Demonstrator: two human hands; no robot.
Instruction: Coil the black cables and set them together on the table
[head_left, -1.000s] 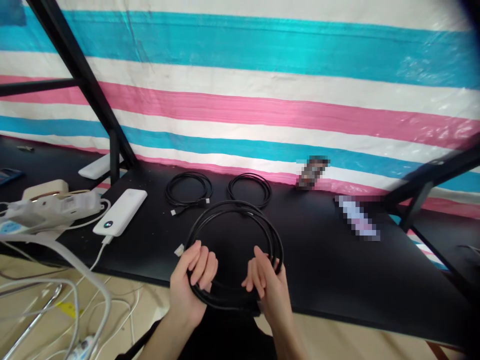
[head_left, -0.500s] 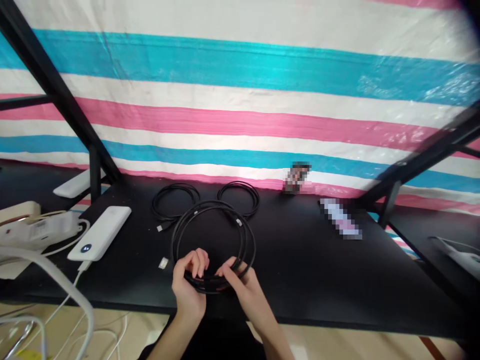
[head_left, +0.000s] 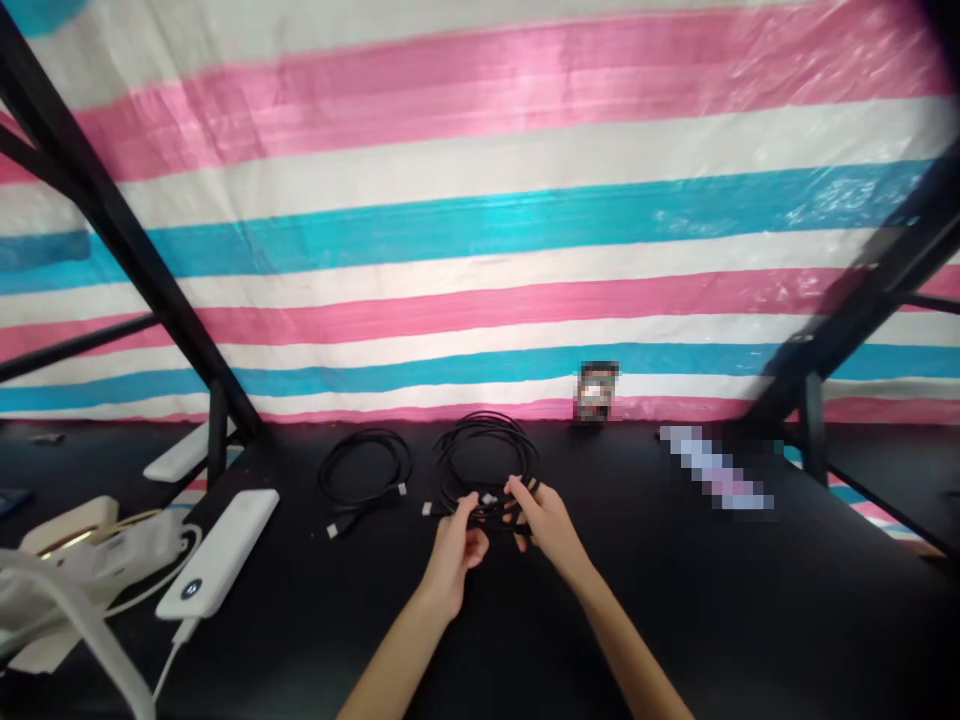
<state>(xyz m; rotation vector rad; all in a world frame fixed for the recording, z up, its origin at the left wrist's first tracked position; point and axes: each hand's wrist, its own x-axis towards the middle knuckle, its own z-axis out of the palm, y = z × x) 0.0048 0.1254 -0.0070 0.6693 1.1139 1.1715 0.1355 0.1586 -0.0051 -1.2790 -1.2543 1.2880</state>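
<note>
Both my hands are at the near side of a coiled black USB cable (head_left: pixel 441 480) at the back middle of the black table. My left hand (head_left: pixel 451 555) has its fingers curled, with the thumb on the near strands. Thumb and fingers of my right hand (head_left: pixel 546 520) pinch the coil's near right side. A white cable tag or plug shows between the hands. This coil overlaps another one, and I cannot separate their strands. To the left lies a separate black USB cable (head_left: pixel 321 475), coiled, with two plug ends toward me.
A white power bank (head_left: pixel 238 545) with a cord lies left, near a white power strip (head_left: pixel 142 555). A blurred-out upright item (head_left: pixel 596 393) stands at the back; a blurred-out flat one (head_left: pixel 712 468) lies right. Black frame legs (head_left: pixel 161 285) rise before a striped sheet (head_left: pixel 480 225).
My hands have carried the coil forward and right, from the table's front edge to the coil at the back. My view has tilted up.
</note>
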